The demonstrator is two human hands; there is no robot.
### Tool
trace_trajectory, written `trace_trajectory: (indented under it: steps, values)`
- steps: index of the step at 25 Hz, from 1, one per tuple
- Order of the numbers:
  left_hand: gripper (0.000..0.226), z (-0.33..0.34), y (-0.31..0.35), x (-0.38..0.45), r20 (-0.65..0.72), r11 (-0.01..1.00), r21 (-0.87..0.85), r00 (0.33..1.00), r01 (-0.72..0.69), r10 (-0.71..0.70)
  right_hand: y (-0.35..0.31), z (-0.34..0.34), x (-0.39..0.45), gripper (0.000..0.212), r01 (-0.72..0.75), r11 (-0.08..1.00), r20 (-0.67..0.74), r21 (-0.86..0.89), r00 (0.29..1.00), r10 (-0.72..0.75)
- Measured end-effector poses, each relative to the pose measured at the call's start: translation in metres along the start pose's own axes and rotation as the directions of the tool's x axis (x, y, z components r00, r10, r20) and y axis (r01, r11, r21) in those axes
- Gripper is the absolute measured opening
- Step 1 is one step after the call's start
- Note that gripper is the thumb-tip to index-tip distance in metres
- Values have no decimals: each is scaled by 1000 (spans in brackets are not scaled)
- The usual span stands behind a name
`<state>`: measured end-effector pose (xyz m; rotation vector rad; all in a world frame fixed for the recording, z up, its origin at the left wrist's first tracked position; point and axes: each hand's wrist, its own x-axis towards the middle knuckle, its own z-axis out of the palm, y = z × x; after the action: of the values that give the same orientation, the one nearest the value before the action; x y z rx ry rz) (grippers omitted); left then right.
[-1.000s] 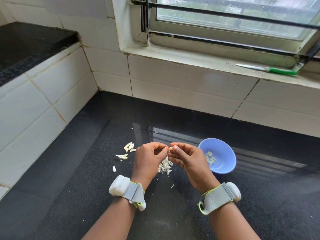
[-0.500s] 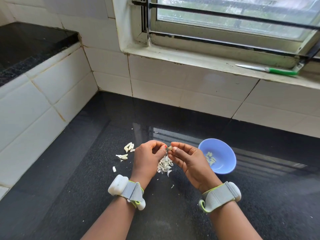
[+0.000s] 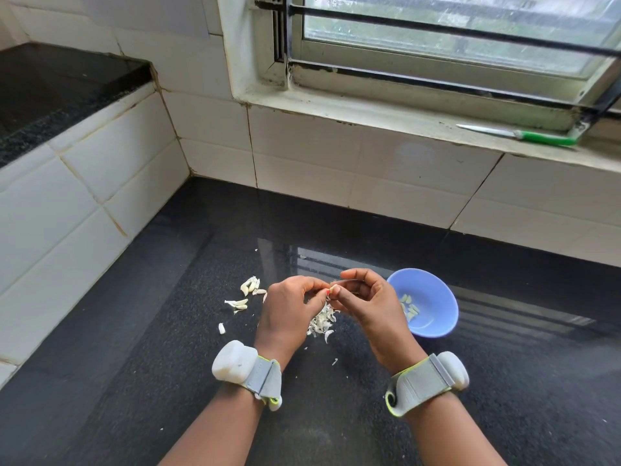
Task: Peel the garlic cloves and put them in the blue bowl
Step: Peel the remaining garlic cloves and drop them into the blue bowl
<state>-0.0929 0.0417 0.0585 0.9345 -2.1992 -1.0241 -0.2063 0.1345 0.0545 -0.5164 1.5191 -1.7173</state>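
Two hands, left hand [image 3: 289, 309] and right hand [image 3: 371, 302], pinching one garlic clove [image 3: 335, 289]

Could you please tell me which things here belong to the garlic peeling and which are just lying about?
Job:
- small pale garlic clove, pinched by left hand and right hand
- round blue plastic bowl
- unpeeled white garlic cloves
- papery peel pile

Lying about:
- green-handled knife on windowsill

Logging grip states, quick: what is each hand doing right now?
Left hand: fingers pinch the garlic clove.
Right hand: fingers curled, pinching the same clove from the other side.
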Motion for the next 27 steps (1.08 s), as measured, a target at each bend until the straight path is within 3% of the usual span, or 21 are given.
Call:
trace_trajectory:
  steps: [6, 12, 18, 20, 27]
  values:
    - [8, 3, -1, 0, -14, 1000, 27, 1000, 5, -5, 0, 0, -1, 22, 42, 998, -6, -45, 999, -43]
    - [7, 2, 0, 1, -5, 994, -51, 995, 98, -99, 1, 0, -1, 18, 66, 997, 40, -30, 997, -65]
    - [5, 2, -1, 0, -22, 981, -116, 987, 153, -156, 1, 2, -3, 17, -23, 997, 101, 77, 995, 16]
    - [4, 2, 0, -1, -25, 985, -99, 989, 140, -143, 1, 3, -3, 23, -21, 996, 93, 89, 996, 13]
    - [4, 1, -1, 0, -42, 975, -134, 982, 178, -185, 3, 1, -1, 16, -12, 991, 23, 136, 1000, 9]
